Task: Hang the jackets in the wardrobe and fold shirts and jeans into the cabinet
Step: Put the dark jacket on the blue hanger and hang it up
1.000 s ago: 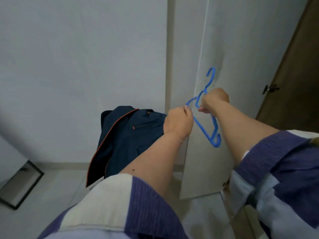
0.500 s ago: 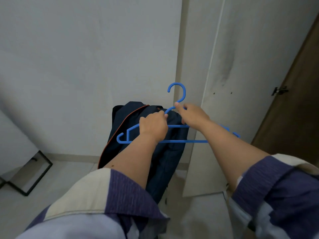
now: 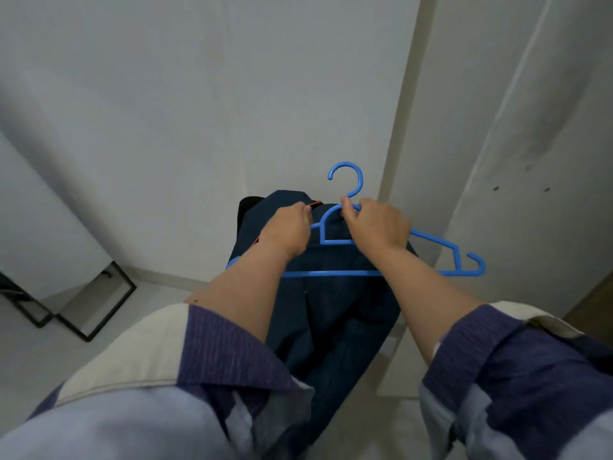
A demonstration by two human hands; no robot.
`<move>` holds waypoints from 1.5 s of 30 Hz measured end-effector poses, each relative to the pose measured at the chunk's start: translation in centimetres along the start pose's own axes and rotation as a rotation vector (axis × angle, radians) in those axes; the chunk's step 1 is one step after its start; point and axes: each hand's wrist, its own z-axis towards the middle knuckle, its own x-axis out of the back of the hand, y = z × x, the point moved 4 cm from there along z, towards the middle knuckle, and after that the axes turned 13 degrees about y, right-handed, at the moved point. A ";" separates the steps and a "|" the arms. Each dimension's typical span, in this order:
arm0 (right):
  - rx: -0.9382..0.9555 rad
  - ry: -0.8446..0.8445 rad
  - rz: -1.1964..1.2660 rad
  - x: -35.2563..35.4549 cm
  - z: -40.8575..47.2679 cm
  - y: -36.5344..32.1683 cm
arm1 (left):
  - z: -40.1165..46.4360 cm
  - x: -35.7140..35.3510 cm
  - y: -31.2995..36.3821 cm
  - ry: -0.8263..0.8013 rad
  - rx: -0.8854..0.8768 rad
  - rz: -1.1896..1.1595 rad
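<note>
A dark navy jacket (image 3: 335, 313) with orange piping hangs down in front of me, held up at its collar. My left hand (image 3: 287, 232) is closed on the jacket's collar, close to the hanger's left shoulder. My right hand (image 3: 376, 227) grips the blue plastic hanger (image 3: 444, 247) at its neck, just below the hook. The hanger lies flat against the jacket's top, hook pointing up, its right arm sticking out past the cloth. The hanger's left end is mostly hidden behind my left forearm.
A white wardrobe door (image 3: 517, 161) stands open to the right, with a brown door edge (image 3: 593, 303) behind it at the far right. A plain wall (image 3: 199, 111) fills the view ahead. A black metal frame (image 3: 83, 303) stands on the floor at the left.
The hanger has turned from edge-on beside the wardrobe door to flat across the jacket's top. Both hands have come closer together at the collar, and the hanger has shifted to the right.
</note>
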 end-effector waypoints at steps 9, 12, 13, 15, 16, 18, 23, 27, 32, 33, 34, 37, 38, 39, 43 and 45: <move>-0.038 0.004 0.010 -8.6 5.0 3.4 | 10.8 -7.7 -3.9 -0.068 0.016 0.320; -0.017 -0.009 -0.007 -10.5 5.7 3.8 | 12.3 -9.6 -4.7 -0.083 0.058 0.430; -0.013 -0.010 -0.012 -10.9 5.8 3.9 | 12.8 -9.7 -4.9 -0.084 0.067 0.455; -0.012 -0.007 -0.025 -11.5 5.9 4.1 | 13.6 -9.8 -5.0 -0.086 0.062 0.474; -0.012 -0.007 -0.030 -11.8 5.9 4.3 | 13.8 -9.7 -4.9 -0.083 0.066 0.467; -0.025 -0.013 -0.031 -12.0 6.1 4.3 | 14.0 -9.0 -4.4 -0.060 0.120 0.400; -0.057 -0.008 0.014 -10.8 6.1 3.9 | 13.8 -5.7 -3.6 0.055 0.278 0.181; -0.077 0.005 0.046 -8.6 5.7 2.9 | 13.0 -2.2 -3.5 0.098 0.367 0.085; -0.079 0.050 0.048 -4.8 4.9 1.0 | 11.5 2.4 -3.3 0.020 0.304 0.190; -0.077 0.062 0.053 -3.9 4.7 0.6 | 10.9 3.3 -3.4 0.003 0.297 0.217; -0.072 0.075 0.055 -3.1 4.4 0.2 | 10.4 4.1 -3.7 -0.015 0.298 0.243; -0.056 0.111 0.051 -0.5 3.3 -0.8 | 8.3 6.7 -4.7 -0.046 0.298 0.329; -0.051 0.126 0.049 0.3 3.0 -0.9 | 7.6 7.5 -5.0 -0.044 0.287 0.356; -0.049 0.141 0.046 1.2 2.7 -1.0 | 7.0 8.1 -5.3 -0.027 0.275 0.370; -0.054 0.185 0.036 4.3 2.2 -1.0 | 5.3 10.4 -5.9 0.061 0.292 0.311; -0.059 0.213 0.017 5.7 2.0 -1.0 | 4.4 11.2 -5.8 0.086 0.331 0.239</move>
